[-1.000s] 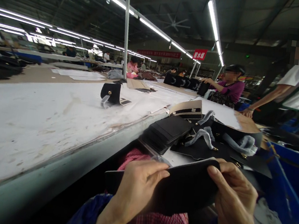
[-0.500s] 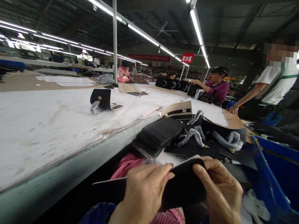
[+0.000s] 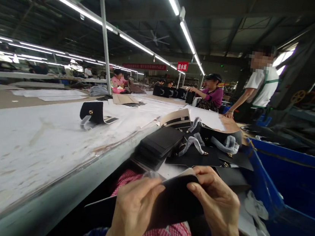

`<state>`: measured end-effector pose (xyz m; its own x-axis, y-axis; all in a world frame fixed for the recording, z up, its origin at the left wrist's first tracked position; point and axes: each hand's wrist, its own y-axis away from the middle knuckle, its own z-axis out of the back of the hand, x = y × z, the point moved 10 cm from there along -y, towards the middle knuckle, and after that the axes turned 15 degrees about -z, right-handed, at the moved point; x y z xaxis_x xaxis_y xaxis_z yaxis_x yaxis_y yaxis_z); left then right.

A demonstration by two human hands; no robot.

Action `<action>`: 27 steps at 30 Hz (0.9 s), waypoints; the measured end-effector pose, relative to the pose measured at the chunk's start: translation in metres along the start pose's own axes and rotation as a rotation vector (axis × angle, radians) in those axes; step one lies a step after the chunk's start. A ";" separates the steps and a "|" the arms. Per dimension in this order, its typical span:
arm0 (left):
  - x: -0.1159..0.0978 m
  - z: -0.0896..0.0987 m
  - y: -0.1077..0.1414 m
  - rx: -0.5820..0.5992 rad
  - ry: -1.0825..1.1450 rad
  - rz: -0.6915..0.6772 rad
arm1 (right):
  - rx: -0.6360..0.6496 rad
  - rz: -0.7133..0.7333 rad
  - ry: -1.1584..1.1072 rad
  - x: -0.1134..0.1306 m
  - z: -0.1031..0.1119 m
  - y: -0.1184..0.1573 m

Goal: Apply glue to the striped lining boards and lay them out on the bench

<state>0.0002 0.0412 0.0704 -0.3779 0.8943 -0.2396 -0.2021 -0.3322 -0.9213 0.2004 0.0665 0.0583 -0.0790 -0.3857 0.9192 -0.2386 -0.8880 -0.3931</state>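
Observation:
A black panel (image 3: 174, 200) with a pale edge is held above my lap, bent upward between my hands. My left hand (image 3: 135, 203) pinches its upper edge near the middle, and part of the panel sticks out to the left of that hand. At the panel's right end, my right hand (image 3: 216, 201) grips the top edge between thumb and fingers. Just beyond my hands lies a stack of black panels (image 3: 162, 139). To the right of the stack are several black pieces (image 3: 193, 155) with gold fittings and handles wrapped in clear plastic.
A long white-covered table (image 3: 28, 144) runs along the left, with a folded black piece (image 3: 92, 112) standing on it. Blue bins (image 3: 297, 169) are at the right. Two people (image 3: 212, 94) (image 3: 261, 81) are by the table's far right side.
The view has turned right, so the surroundings appear further left. Both hands still hold the black panel, and my left hand's fingers have shifted slightly along its edge.

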 end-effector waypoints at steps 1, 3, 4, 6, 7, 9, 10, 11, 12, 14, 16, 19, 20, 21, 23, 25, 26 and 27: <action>0.000 0.001 0.000 -0.001 0.005 0.002 | 0.010 -0.032 -0.056 -0.004 0.003 -0.002; 0.001 0.004 0.000 -0.025 0.002 0.003 | -0.031 -0.050 -0.197 -0.007 0.014 -0.005; 0.002 0.006 0.000 -0.042 -0.007 0.001 | -0.070 -0.039 -0.247 -0.006 0.021 -0.005; 0.004 0.010 0.000 -0.070 -0.030 0.002 | -0.113 0.012 -0.216 0.002 0.027 -0.004; 0.004 0.010 0.000 -0.072 -0.034 0.000 | -0.100 0.034 -0.135 0.007 0.024 -0.003; 0.005 0.008 0.001 -0.048 -0.027 0.012 | -0.038 0.082 0.059 0.018 0.012 0.000; 0.005 0.006 0.001 -0.026 -0.020 0.017 | -0.010 0.114 0.134 0.023 0.005 0.001; 0.005 0.004 0.001 -0.010 -0.015 0.023 | 0.004 0.146 0.184 0.028 0.001 0.003; 0.004 0.003 0.002 0.001 -0.011 0.026 | 0.013 0.175 0.214 0.031 -0.003 0.004; 0.003 0.002 0.001 0.005 -0.004 0.027 | 0.016 0.228 0.239 0.038 -0.007 0.006; 0.002 0.003 0.001 -0.009 0.005 0.024 | 0.003 0.261 0.248 0.042 -0.009 0.007; 0.004 0.001 0.001 0.005 0.003 0.025 | -0.004 0.313 0.267 0.047 -0.011 0.010; 0.004 0.000 0.001 0.021 -0.001 0.024 | 0.001 0.328 0.273 0.048 -0.012 0.010; 0.004 -0.002 0.002 0.035 -0.003 0.023 | 0.008 0.341 0.274 0.049 -0.012 0.011; 0.004 -0.001 0.001 0.028 -0.002 0.029 | 0.023 0.347 0.275 0.047 -0.012 0.011; 0.004 0.000 0.001 -0.003 0.004 0.037 | 0.036 0.336 0.274 0.044 -0.013 0.010; 0.003 0.001 0.001 -0.014 0.007 0.041 | 0.040 0.328 0.276 0.043 -0.013 0.010; 0.003 0.001 0.001 -0.018 0.010 0.045 | 0.040 0.320 0.280 0.042 -0.013 0.010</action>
<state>-0.0017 0.0435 0.0691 -0.3768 0.8817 -0.2840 -0.1692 -0.3669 -0.9147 0.1824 0.0450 0.0931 -0.4043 -0.5651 0.7192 -0.1221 -0.7459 -0.6547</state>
